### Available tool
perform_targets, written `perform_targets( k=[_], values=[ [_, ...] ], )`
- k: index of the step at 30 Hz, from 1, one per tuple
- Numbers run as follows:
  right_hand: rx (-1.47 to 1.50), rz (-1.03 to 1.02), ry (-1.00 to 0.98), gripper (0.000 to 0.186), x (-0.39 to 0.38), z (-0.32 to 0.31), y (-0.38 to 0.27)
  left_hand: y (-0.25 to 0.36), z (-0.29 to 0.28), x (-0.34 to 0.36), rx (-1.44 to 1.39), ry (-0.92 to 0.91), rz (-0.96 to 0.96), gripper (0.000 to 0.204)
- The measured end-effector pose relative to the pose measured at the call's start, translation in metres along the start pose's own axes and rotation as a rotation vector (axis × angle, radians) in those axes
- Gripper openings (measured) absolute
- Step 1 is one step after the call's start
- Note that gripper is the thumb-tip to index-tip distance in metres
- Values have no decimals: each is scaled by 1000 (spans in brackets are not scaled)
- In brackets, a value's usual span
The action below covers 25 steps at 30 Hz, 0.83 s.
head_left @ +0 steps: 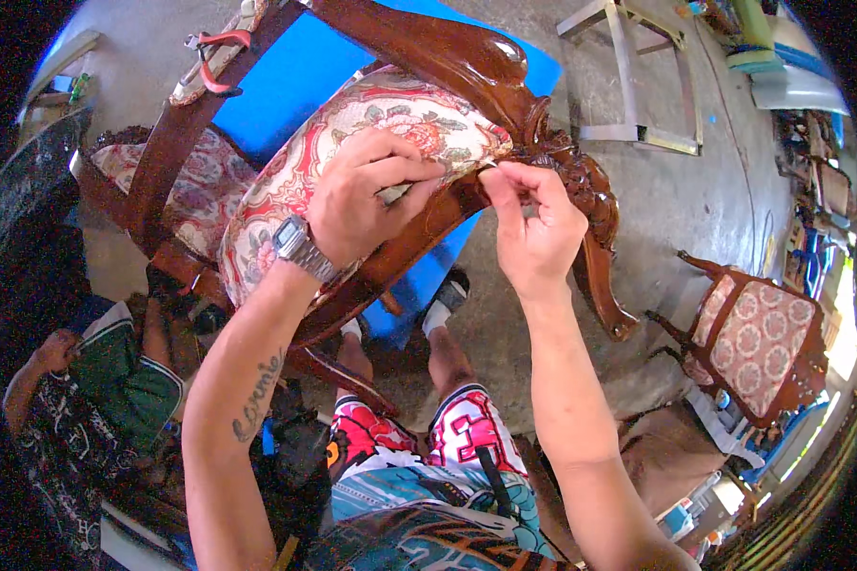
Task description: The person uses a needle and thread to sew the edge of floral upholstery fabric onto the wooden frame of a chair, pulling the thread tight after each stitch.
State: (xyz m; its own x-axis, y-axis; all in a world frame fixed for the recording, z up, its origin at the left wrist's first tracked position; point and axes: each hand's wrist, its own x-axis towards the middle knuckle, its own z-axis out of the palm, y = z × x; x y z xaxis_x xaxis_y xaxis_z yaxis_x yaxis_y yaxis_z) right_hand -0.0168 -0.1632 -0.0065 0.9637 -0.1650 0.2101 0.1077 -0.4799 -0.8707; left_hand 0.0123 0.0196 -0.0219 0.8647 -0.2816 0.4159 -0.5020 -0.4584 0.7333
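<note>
A carved dark-wood armchair [381,276] lies tilted before me, its seat [352,119] covered in cream and red floral fabric. My left hand [371,195], with a metal watch [300,249] on the wrist, rests on the seat's near edge. Its thumb and fingertips are pinched together; whatever is between them is hidden. Close to the seat's front corner, beside the carved leg top [576,176], my right hand [538,224] pinches a thin white strip [490,164] where fabric meets wood. Red-handled pliers [221,65] hang on the chair's upper left rail.
Under the chair lies a blue sheet [519,67]. A bare wooden frame [628,86] stands at the far right, and another upholstered chair [757,333] is at right. A person in a green garment [129,381] sits at left. Cluttered shelves [824,209] line the right side.
</note>
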Motion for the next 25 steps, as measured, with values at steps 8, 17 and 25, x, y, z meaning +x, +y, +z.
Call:
perform_targets(
  k=[8,17,25],
  values=[
    [-180,8,-94,19,5,17,-3,-6,-5,0,-27,-20,16,12],
    [-226,104,-206,24,28,7,-16,-11,-37,37,88,-418,450,11],
    [274,169,139,26,-10,-35,-17,10,-26,13,-103,-514,305,18]
  ],
)
